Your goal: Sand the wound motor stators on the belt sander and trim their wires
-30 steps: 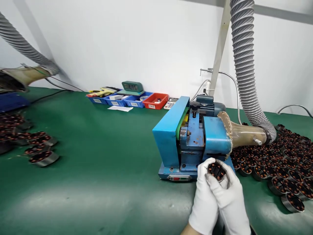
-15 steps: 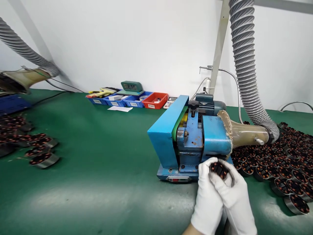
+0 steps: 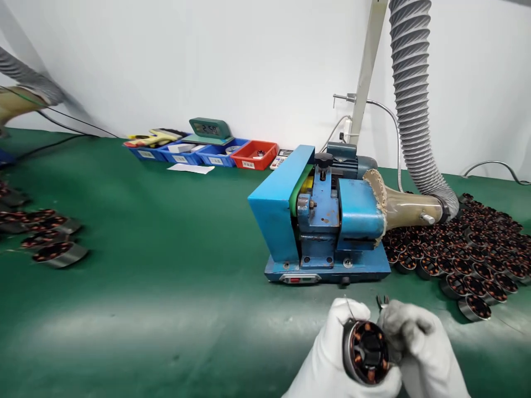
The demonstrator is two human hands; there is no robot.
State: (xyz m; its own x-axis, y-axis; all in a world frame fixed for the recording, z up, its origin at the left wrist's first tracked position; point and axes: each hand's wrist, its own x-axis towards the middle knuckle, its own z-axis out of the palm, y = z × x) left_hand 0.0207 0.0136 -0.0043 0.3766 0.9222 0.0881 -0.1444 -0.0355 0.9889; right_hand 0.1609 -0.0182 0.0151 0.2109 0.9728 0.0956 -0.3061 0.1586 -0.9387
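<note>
My left hand (image 3: pixel 332 359), in a white glove, grips a round motor stator (image 3: pixel 369 354) with a silvery metal ring, black inside and copper windings. Its open face is tilted up towards me. A thin wire (image 3: pixel 349 308) sticks up beside the left fingers. My right hand (image 3: pixel 423 342), also gloved and with grey-stained fingertips, is closed close to the stator's right side. Just beyond its fingers shows a small two-pronged metal tip (image 3: pixel 382 301); whether the hand holds it I cannot tell. Behind both hands stands a blue belt sander (image 3: pixel 319 221) with a green belt.
Many similar stators (image 3: pixel 473 249) crowd the right of the green table (image 3: pixel 166 309), and others (image 3: pixel 58 251) lie at left. A grey hose (image 3: pixel 412 99) joins the sander's duct. Blue bins (image 3: pixel 182 157), a red bin (image 3: pixel 255 155) and a clock (image 3: pixel 210 128) line the wall.
Both hands have come lower and nearer, away from the sander. My right hand has shifted off the stator to its right side, and the pronged tip has come into view. The camera view has shifted.
</note>
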